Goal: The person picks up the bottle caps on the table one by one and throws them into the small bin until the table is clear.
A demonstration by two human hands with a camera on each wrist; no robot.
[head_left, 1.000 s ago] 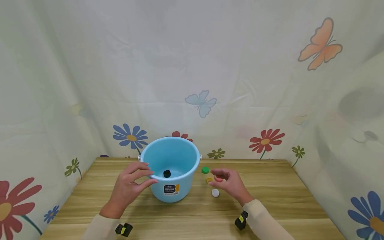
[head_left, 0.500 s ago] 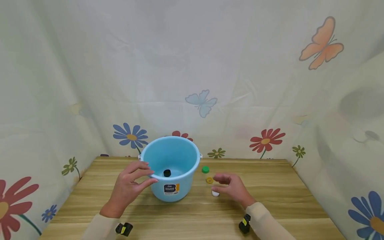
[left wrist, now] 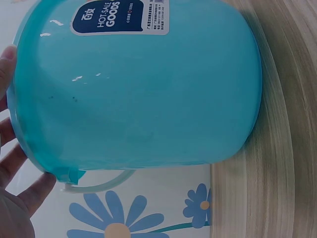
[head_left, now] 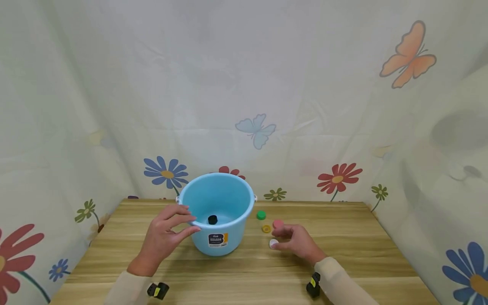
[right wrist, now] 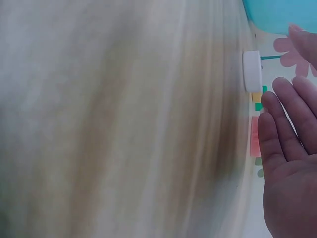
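Observation:
In the head view my left hand holds the near-left rim of a light blue bucket, thumb outside and fingertips over the edge. A black bottle cap lies inside the bucket. To the bucket's right my right hand hovers low with thumb and fingers spread apart around nothing. Nearest to it is a white bottle cap, partly behind the thumb. A pink cap sits just beyond the fingers. The right wrist view shows a gap between the fingers and the white cap.
A yellow cap and a green cap lie on the wooden table between bucket and right hand. Behind the table hangs a flowered curtain. Black wrist cameras sit at both wrists.
My right hand has drawn back from above the pink cap toward the white cap, uncovering the pink one. The left hand and the bucket stay in place.

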